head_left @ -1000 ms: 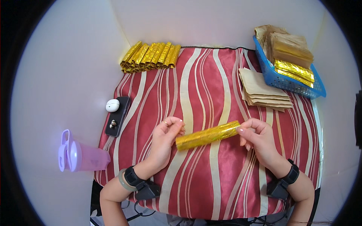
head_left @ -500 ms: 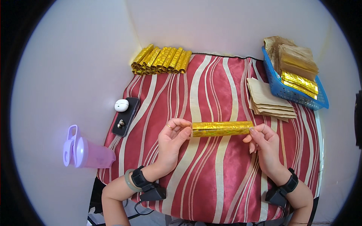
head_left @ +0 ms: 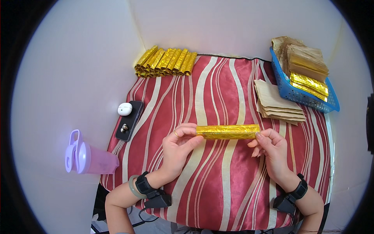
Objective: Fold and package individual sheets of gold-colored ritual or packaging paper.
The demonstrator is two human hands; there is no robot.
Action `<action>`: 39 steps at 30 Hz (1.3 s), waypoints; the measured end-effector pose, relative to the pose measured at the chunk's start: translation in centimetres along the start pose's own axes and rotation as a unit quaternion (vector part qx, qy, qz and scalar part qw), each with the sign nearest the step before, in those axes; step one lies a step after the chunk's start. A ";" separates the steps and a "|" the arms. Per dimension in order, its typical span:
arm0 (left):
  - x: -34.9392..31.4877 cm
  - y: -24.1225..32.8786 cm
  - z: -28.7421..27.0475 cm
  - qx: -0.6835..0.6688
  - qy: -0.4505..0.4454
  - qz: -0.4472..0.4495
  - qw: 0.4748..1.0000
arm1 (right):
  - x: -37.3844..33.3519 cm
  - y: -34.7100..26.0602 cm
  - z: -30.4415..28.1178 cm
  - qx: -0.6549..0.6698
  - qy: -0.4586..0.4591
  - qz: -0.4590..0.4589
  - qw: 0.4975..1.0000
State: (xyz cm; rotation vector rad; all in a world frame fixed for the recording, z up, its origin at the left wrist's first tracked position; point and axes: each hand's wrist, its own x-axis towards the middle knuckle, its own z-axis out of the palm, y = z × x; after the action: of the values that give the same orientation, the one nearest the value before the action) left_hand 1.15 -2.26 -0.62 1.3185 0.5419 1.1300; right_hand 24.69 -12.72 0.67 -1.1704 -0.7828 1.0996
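Between my two hands a shiny gold foil paper roll is held level, its length running left to right above the striped cloth. My left hand pinches its left end, thumb in front and fingers behind. At the other end, my right hand grips it between thumb and forefinger, the other fingers curled below. A lengthwise edge of the foil shows along the roll's side. Beyond it, at the back left, several similar gold rolls are stacked together.
A blue basket with brown and gold paper sheets stands back right, a stack of tan paper sheets beside it. Left lie a black phone, a white earbud case and a lilac bottle. Pale walls surround the striped tablecloth.
The roll has turned slightly about its length, so its open seam shows less. My left thumb has shifted right along its lower edge. Both hands keep hold of the ends.
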 end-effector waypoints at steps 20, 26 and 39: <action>1.5 2.7 -1.7 0.033 -0.252 -0.241 0.936 | -0.5 -0.1 1.0 -0.043 -0.095 0.029 0.994; 0.7 2.6 -0.2 0.030 -0.291 -0.274 0.916 | -1.1 0.8 2.5 -0.077 -0.287 0.046 0.954; 0.2 1.6 -0.1 -0.077 -0.243 -0.300 0.919 | -0.8 0.8 1.7 0.018 -0.326 0.084 0.941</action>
State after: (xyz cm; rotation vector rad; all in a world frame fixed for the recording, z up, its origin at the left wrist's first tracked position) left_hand 0.58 -2.29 0.94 1.1250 0.4297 0.3111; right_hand 22.67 -12.90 0.34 -0.8456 -1.1740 1.6747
